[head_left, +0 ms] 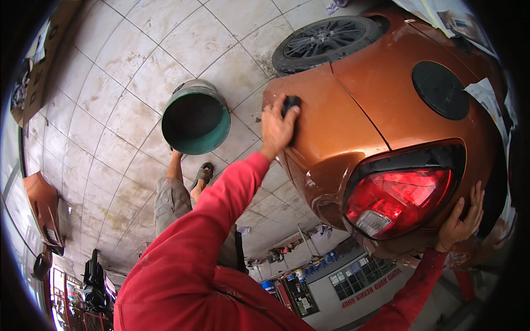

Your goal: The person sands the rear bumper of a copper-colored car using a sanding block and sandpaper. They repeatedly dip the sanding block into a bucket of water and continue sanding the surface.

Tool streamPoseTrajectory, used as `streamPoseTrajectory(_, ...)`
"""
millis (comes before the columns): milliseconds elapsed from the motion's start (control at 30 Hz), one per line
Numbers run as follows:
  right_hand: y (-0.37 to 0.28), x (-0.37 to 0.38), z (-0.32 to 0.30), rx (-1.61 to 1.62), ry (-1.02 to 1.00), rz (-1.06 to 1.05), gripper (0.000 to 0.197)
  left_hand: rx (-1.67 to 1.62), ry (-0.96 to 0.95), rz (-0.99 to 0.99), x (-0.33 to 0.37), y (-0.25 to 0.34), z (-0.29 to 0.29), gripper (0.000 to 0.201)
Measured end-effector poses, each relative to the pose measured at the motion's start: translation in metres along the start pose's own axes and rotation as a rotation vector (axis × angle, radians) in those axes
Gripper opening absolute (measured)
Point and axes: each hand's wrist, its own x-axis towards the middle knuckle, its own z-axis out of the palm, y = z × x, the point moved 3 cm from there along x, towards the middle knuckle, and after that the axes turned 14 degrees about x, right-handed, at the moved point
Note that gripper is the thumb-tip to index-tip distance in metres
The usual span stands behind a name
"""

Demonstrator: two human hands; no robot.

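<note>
My left hand (279, 126) grips a small black block (291, 103), perhaps a sanding block, and presses it on the corner of an orange car's bumper (317, 121). Its fingers wrap round the block, so part of it is hidden. My right hand (462, 220) lies with fingers stretched out on the car's rear, beside the red tail light (403, 193), and holds nothing. The tail light has a clear section at its lower end. Above it on the side panel is a round black cover (440, 90).
A green bucket (196, 122), dark inside, is left of my left hand above the tiled floor (138, 83). The car's black wheel (326, 44) is beyond the bumper. Paper sheets (488, 102) edge the car's right side. A loose orange panel (43, 209) stands far left.
</note>
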Motion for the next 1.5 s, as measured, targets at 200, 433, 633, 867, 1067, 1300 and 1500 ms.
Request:
streamPoseTrajectory(200,0.007,-0.014,-0.013,0.026,-0.017,-0.022,0.036,-0.056,0.058,0.256,-0.082,-0.001,-0.003,0.071)
streamPoseTrajectory(433,0.010,-0.007,-0.001,0.030,-0.015,-0.035,0.037,-0.077,0.072,0.023,-0.035,-0.031,0.008,0.072)
streamPoseTrajectory(633,0.011,-0.009,-0.012,0.097,-0.033,-0.041,0.037,-0.166,0.125,0.198,-0.062,-0.034,0.012,0.074)
streamPoseTrajectory(867,0.009,-0.011,-0.004,0.024,-0.043,-0.044,0.037,-0.097,0.125,0.056,-0.078,-0.011,0.010,0.072)
streamPoseTrajectory(1067,0.006,0.001,-0.010,0.027,-0.032,-0.069,0.035,-0.235,0.224,0.034,-0.045,-0.048,0.024,0.071)
streamPoseTrajectory(1300,0.008,-0.007,-0.004,0.003,-0.035,-0.048,0.035,-0.111,-0.012,0.303,-0.084,-0.009,-0.013,0.077)
streamPoseTrajectory(1500,0.011,-0.001,-0.010,0.031,-0.006,-0.080,0.035,-0.170,-0.089,0.139,0.033,-0.060,0.002,0.072)
